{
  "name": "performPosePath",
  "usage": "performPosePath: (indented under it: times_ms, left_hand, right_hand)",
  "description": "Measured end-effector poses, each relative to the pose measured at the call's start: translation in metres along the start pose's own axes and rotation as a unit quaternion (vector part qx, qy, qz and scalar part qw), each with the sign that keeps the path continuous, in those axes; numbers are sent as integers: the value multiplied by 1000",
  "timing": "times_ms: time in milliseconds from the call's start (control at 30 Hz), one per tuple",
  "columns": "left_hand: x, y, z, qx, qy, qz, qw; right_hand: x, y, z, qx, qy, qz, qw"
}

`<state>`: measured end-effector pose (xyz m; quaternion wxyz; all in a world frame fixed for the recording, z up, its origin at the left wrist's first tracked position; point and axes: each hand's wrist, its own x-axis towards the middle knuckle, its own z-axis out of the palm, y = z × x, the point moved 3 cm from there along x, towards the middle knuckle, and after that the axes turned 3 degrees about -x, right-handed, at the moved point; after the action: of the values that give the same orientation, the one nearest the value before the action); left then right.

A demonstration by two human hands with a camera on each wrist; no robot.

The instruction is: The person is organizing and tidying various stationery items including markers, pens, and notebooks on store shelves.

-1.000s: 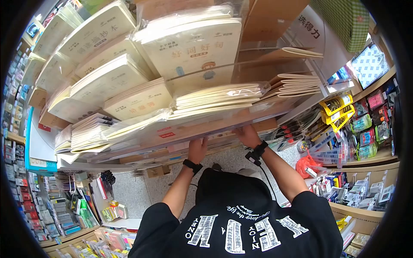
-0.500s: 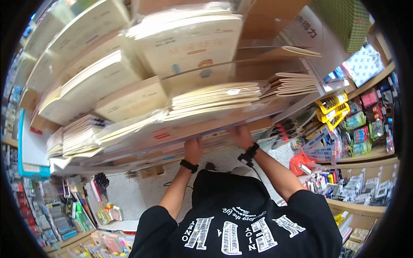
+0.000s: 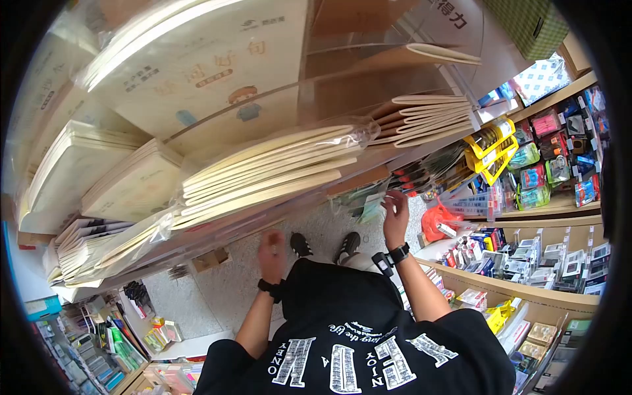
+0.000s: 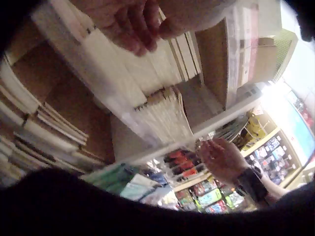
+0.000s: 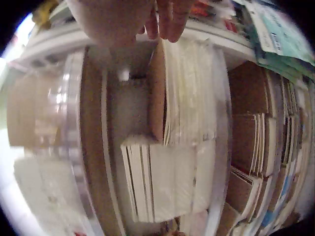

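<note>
My left hand (image 3: 271,247) hangs below the front rail of a slanted display shelf (image 3: 217,227), its fingers loosely curled and holding nothing; the left wrist view shows it (image 4: 133,22) the same way. My right hand (image 3: 395,209) is raised with relaxed fingers just below the shelf, beside some green packets (image 3: 368,204), and is also empty (image 4: 221,157). Above both hands lies a plastic-wrapped stack of cream notebooks (image 3: 263,171), with a stack of brown-edged notebooks (image 3: 421,118) to its right. The right wrist view looks up at notebook stacks (image 5: 187,93) past my fingers (image 5: 165,17).
More cream exercise books (image 3: 125,184) fill the shelf to the left. Yellow hanging packs (image 3: 490,148) and shelves of small stationery (image 3: 546,178) stand at the right, with a red bag (image 3: 438,224) below. A low counter of goods (image 3: 526,263) lies by my right side.
Both hands have come away from under the shelf's front edge and moved down and back toward my body. The head view has swung closer to the shelf.
</note>
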<state>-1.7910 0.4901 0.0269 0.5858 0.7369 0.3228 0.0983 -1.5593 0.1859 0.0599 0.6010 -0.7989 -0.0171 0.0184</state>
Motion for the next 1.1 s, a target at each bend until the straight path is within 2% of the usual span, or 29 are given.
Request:
performPosePath:
  times_ms: [33,67,100,133,167,233,367,433,500,567,733,900,1000,1100]
  left_hand:
    - [0,0,11,3,-1,-1,1000]
    - [1,0,31,-67,-85,-15,994]
    - [7,2,50,-138,-171,-25,975]
    - [15,3,62,-136,-176,-23,975]
    - [22,6,75,-160,-207,-11,965]
    - [34,23,92,-175,-249,6,952]
    - [43,35,101,-145,-231,6,962]
    - [47,40,105,-118,-242,24,963]
    - [48,49,106,-164,-238,2,957]
    - [50,48,103,-179,-244,-10,953]
    - [49,42,95,-224,-210,-50,951]
    - [60,41,93,-228,-139,-17,964]
    - [69,15,88,-218,-153,-5,964]
    - [62,40,82,-175,-97,22,980]
  right_hand:
    - [0,18,-10,17,38,36,998]
    - [-3,38,-11,19,39,39,998]
    - [-4,63,-10,89,15,125,988]
    - [-6,72,-9,158,-9,208,965]
    - [-7,78,-3,209,-60,252,943]
    - [-4,75,18,245,-132,250,927]
    - [-7,36,61,214,-88,198,952]
    - [-7,1,74,221,-131,226,940]
    - [-3,12,88,232,-142,194,943]
    - [-3,13,105,256,-176,113,944]
    - [5,2,119,267,-221,105,932]
    - [22,-13,126,289,-252,114,916]
    - [23,6,125,278,-265,120,915]
    - [30,27,103,235,-303,108,917]
